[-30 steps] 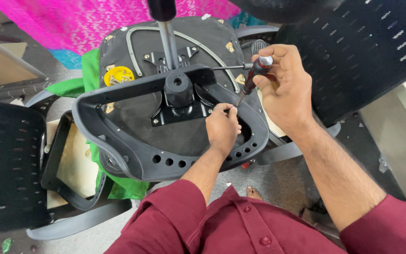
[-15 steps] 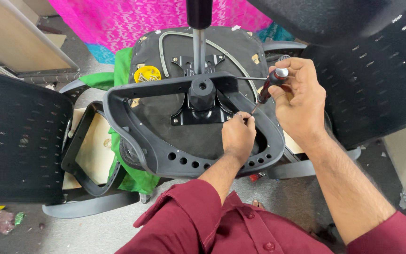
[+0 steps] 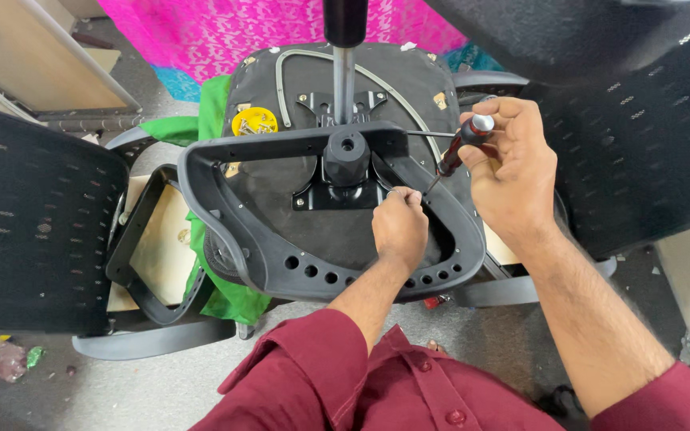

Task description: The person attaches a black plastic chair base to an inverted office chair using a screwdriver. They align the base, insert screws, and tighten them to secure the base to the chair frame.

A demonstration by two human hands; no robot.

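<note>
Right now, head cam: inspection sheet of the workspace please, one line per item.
Surface: grey floor, dusty, small scraps at lower left.
Job's things: upturned chair seat with black frame; metal post stands up from the hub; screwdriver angled down, tip near the plate.
Clutter: yellow dish of screws on the seat; green cloth under it.
Grippers: right hand grips the screwdriver; left hand pinches at its tip, what it holds too small to tell.
Cables: nothing seen.
Surroundings: mesh chair backs left and right; pink cloth behind.
</note>
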